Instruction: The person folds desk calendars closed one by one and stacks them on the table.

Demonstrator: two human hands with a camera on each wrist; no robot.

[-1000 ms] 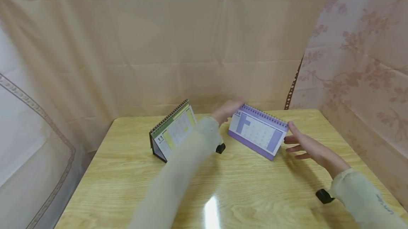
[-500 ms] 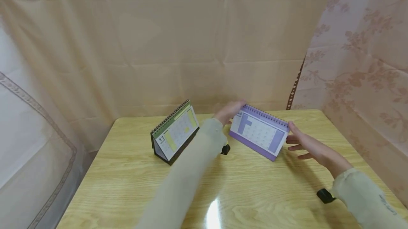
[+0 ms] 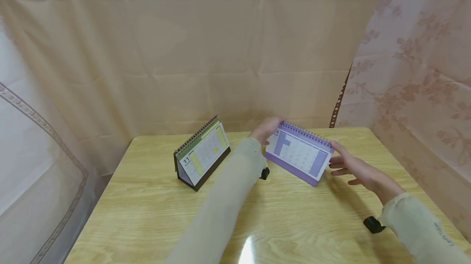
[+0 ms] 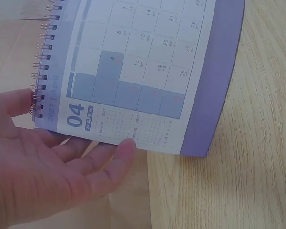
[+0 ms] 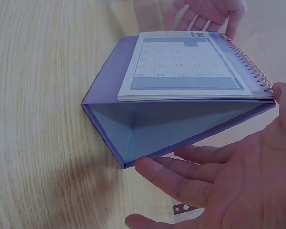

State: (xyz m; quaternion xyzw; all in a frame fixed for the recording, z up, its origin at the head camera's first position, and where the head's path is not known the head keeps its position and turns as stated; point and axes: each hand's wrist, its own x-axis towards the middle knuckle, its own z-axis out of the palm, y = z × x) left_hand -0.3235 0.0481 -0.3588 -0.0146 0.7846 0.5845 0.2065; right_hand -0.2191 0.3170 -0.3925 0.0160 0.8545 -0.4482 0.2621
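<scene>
A purple desk calendar (image 3: 296, 149) with an April page stands angled on the wooden table. My left hand (image 3: 266, 130) holds its upper left corner: in the left wrist view the thumb of the hand (image 4: 62, 167) touches the coil and the fingers lie behind the calendar's side edge. At the other end my right hand (image 3: 358, 170) has its thumb at the top corner. The right wrist view shows the fingers of that hand (image 5: 229, 176) along the back panel, some touching its edge, around the calendar's open triangular end (image 5: 171, 126).
A green and black desk calendar (image 3: 203, 151), page 11, stands to the left, close to my left sleeve (image 3: 228, 198). The table (image 3: 140, 215) reaches back to a beige curtain (image 3: 198, 51). Floral cloth (image 3: 423, 72) hangs on the right, white cloth (image 3: 33, 153) on the left.
My left forearm has shifted slightly right, uncovering more of the green calendar's lower edge. Both hands stay at the purple calendar's ends, and it has barely moved.
</scene>
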